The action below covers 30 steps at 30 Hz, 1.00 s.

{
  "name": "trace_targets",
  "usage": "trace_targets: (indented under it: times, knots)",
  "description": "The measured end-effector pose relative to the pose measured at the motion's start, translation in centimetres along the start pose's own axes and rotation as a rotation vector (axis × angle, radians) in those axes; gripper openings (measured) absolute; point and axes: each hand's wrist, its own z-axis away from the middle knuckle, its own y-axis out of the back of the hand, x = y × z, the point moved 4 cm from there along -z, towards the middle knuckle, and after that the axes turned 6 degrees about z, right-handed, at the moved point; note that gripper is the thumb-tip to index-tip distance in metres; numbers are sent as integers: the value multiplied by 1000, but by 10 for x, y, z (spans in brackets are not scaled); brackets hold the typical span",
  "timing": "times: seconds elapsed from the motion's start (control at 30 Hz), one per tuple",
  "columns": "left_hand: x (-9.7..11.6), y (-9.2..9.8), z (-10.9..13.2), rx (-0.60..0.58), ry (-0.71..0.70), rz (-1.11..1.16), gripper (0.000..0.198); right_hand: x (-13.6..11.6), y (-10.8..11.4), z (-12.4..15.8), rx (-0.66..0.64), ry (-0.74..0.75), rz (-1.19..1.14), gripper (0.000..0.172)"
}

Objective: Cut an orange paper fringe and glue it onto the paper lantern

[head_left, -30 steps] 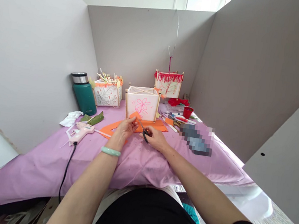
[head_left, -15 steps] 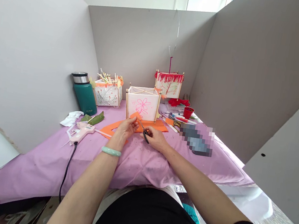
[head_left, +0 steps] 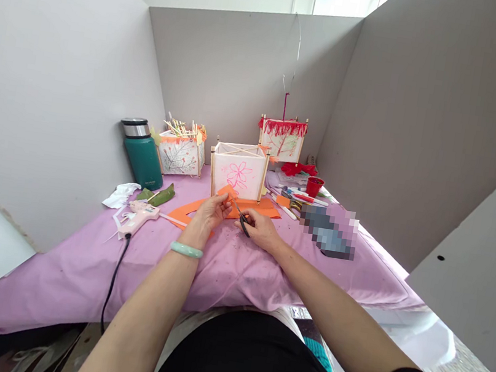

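My left hand point(head_left: 211, 211) pinches a small piece of orange paper point(head_left: 228, 190) between thumb and fingers. Black-handled scissors point(head_left: 244, 225) are gripped in my right hand point(head_left: 260, 230), their blades pointing up and left at the paper's edge. Whether the blades are parted is too small to tell. Beneath and behind my hands lie larger orange sheets point(head_left: 267, 209), flat on the purple cloth. Just beyond stands a white lantern point(head_left: 237, 172) with a wooden stick frame and a pink flower drawn on its front panel.
On the left are a pink glue gun point(head_left: 140, 220) with a black cord, a green bottle point(head_left: 143, 155) and a lantern holding sticks point(head_left: 181, 156). At the back hangs a red-fringed lantern point(head_left: 281, 140). Markers and a red cup point(head_left: 315, 187) sit right. Grey panels point(head_left: 248, 61) enclose the table.
The whole view has shifted slightly. Both hands keep nearly the same pose, with the scissors still at the orange paper.
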Motion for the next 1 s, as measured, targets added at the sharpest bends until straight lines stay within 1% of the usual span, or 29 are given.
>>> trace_targets:
  times: [0.2,0.3,0.43,0.67,0.87,1.0]
  knots:
    - [0,2,-2,29,-15,-44,3,-2,1,1,-5,-2,21,29]
    - [1,3,-4,53,-49,-37,5,-3,1,1,-4,-3,33,30]
    - [1,4,-4,62,-52,-31,6,-3,1,1,-7,-16,22,29]
    - [0,4,-5,58,-39,-36,7,1,-1,0,9,-22,17,31]
    - [-2,7,-10,22,-39,-41,7,3,-2,0,11,-21,11,32]
    - [-2,8,-10,31,-40,-42,8,3,-2,0,11,-24,11,32]
